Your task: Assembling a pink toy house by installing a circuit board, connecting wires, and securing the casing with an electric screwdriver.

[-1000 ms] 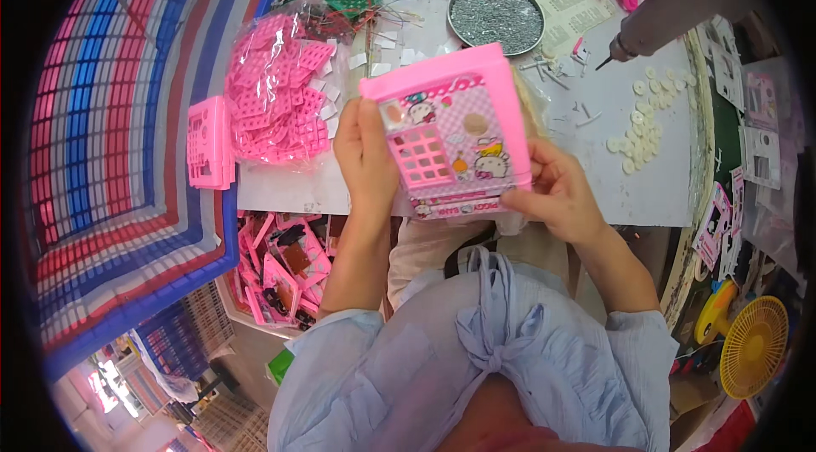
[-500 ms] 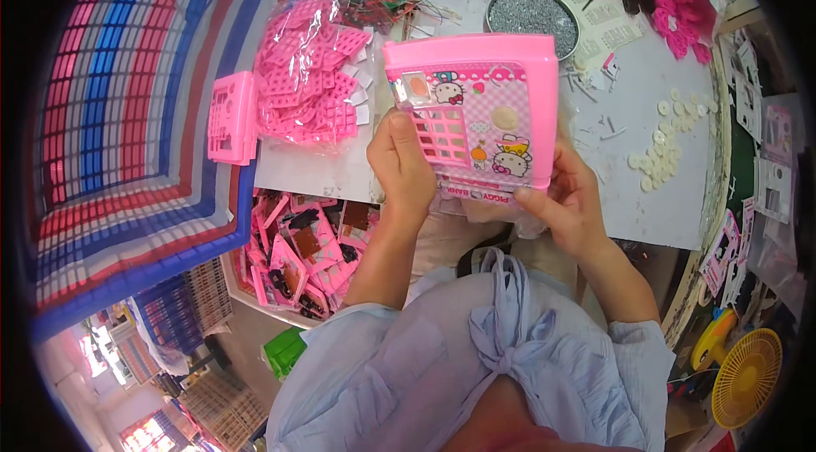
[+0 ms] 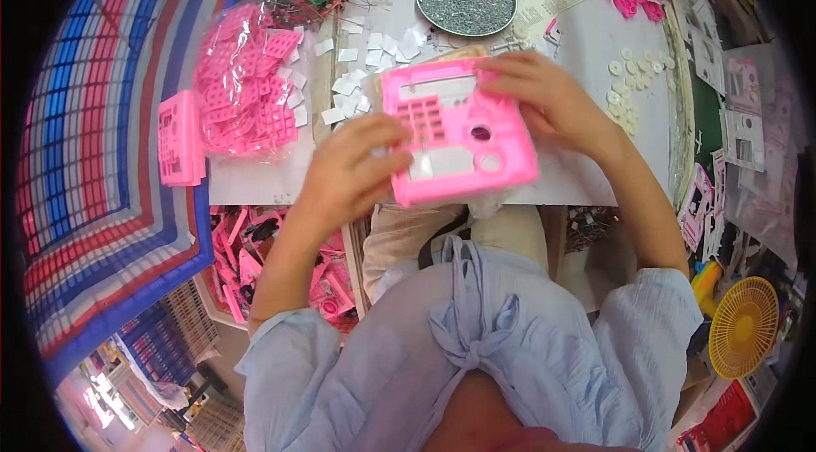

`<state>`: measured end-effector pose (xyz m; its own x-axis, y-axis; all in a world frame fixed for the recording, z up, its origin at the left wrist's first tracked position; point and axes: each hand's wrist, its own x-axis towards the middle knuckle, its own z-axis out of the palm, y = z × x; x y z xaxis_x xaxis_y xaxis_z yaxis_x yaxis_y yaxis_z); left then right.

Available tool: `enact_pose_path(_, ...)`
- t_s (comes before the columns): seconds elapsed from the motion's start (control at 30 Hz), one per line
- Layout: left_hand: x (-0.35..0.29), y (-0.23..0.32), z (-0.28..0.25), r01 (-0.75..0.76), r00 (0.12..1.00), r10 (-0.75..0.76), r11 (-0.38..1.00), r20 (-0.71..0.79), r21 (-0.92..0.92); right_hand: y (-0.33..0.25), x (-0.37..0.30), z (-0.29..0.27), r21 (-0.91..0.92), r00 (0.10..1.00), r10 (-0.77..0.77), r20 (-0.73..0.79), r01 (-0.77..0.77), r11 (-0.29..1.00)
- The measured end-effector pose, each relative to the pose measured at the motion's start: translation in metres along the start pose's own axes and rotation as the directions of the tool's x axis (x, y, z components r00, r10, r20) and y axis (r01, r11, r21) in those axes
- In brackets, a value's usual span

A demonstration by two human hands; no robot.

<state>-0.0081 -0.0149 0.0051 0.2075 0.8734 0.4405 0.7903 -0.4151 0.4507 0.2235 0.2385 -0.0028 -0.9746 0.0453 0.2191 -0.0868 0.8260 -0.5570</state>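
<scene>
From here I see white tabletop [image 3: 585, 178] giving room right of centre; mid-frame, pink plastic casing [image 3: 459, 122] lies between left hand [image 3: 347, 164] and right hand [image 3: 551, 102], both grasping its edges.

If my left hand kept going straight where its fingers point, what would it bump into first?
The pink plastic panel. Your left hand points rightward at its near side, and the fingertips already overlap its left edge in the picture, though blur hides whether they touch.
</scene>
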Motion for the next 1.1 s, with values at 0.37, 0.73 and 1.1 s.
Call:
enact_pose_path(0.37, 0.002, 0.02, 0.027, 0.285, 0.948, -0.285, 0.958, 0.143, 0.021, -0.001, 0.007, 0.026, -0.285, 0.995, 0.094, 0.037, -0.08, 0.955)
enact_pose_path(0.73, 0.002, 0.015, 0.053, 0.208, 0.957, -0.212, 0.977, 0.2, 0.04, 0.026, -0.064, -0.008, 0.106, 0.667, 0.537, -0.517, -0.572, 0.813)
enact_pose_path(1.1, 0.021, 0.048, 0.034, 0.291, 0.951, -0.3, 0.949, -0.069, -0.121, 0.085, -0.085, -0.046, 0.092, 0.656, 0.695, -0.294, -0.705, 0.704)
